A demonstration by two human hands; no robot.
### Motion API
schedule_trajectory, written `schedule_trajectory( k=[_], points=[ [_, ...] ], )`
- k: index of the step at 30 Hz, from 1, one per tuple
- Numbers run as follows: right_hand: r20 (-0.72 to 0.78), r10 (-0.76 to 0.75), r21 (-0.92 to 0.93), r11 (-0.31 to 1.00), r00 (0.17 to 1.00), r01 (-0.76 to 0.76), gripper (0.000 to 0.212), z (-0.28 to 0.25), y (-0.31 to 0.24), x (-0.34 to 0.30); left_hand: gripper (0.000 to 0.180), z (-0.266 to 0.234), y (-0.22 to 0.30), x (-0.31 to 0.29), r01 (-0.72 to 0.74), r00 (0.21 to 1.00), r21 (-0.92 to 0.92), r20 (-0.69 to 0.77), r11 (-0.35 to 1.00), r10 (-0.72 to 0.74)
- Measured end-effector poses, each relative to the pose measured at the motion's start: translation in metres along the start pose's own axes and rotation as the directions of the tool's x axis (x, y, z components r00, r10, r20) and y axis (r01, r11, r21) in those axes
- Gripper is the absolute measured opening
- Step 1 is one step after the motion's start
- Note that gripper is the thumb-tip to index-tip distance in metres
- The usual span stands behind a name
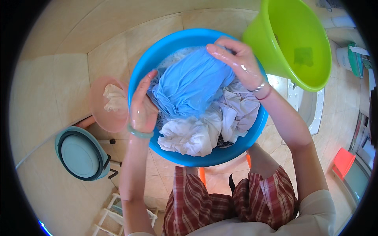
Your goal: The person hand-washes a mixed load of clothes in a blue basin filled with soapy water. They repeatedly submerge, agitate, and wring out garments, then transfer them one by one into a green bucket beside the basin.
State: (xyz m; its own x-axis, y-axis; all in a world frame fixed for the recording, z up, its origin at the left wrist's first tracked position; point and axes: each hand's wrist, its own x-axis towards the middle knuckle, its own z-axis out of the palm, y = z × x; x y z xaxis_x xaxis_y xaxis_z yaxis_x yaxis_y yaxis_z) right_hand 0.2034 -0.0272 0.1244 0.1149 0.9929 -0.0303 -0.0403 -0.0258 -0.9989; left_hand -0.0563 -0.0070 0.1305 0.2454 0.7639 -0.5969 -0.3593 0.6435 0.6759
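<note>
Blue cloth [193, 82], wet and bunched, lies in the upper middle of a round blue basin [197, 160], suds [171, 59] showing between it and the upper-left rim. Left hand [142, 112]: at the basin's left edge, palm turned inward, against the cloth's left side; one finger points up along the rim, the rest partly hidden, so cannot tell whether they grip. Right hand [242, 65]: inside the upper-right rim, on the cloth's upper-right end; thumb and forefinger stand slightly apart at their tips, other fingers out of sight; cannot tell whether cloth is clamped between them. Both hands wet. White cloth [189, 135] crumpled toward the basin's lower edge; pale lilac cloth [244, 108] along its right side; a bit of dark patterned fabric [224, 142] just below these. Outside the basin: lime-green bucket [262, 47] near its upper-right edge; translucent pink basin [100, 118] just beside its left edge, holding a cream cloth [115, 98]; grey-green folding tub [78, 155] farther out, lower left. Jade-coloured bangle [140, 133] on left wrist.
</note>
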Motion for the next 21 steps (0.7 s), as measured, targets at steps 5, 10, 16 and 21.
schedule_trajectory(
  k=[5,10,16,21],
  points=[
    [0.131,-0.171,0.074,0.984,0.977,0.162,0.013,-0.01,-0.068,0.0,0.04,0.036,0.049,-0.024,-0.143,0.986,0.044,0.095,0.989,0.138],
    [0.395,-0.257,-0.137,0.933,0.882,0.333,0.014,-0.029,-0.042,-0.024,0.023,-0.008,0.051,-0.035,-0.249,0.963,0.549,0.227,0.798,0.144],
    [0.605,0.53,-0.604,0.792,0.594,-0.091,0.017,-0.036,0.054,-0.069,0.02,-0.028,-0.005,-0.044,-0.382,0.845,0.907,0.421,0.179,-0.33],
    [0.275,0.18,-0.608,0.794,0.945,0.026,0.031,-0.006,0.071,-0.035,0.024,-0.014,-0.005,-0.074,-0.616,0.787,0.721,0.551,-0.315,-0.278]
  ],
)
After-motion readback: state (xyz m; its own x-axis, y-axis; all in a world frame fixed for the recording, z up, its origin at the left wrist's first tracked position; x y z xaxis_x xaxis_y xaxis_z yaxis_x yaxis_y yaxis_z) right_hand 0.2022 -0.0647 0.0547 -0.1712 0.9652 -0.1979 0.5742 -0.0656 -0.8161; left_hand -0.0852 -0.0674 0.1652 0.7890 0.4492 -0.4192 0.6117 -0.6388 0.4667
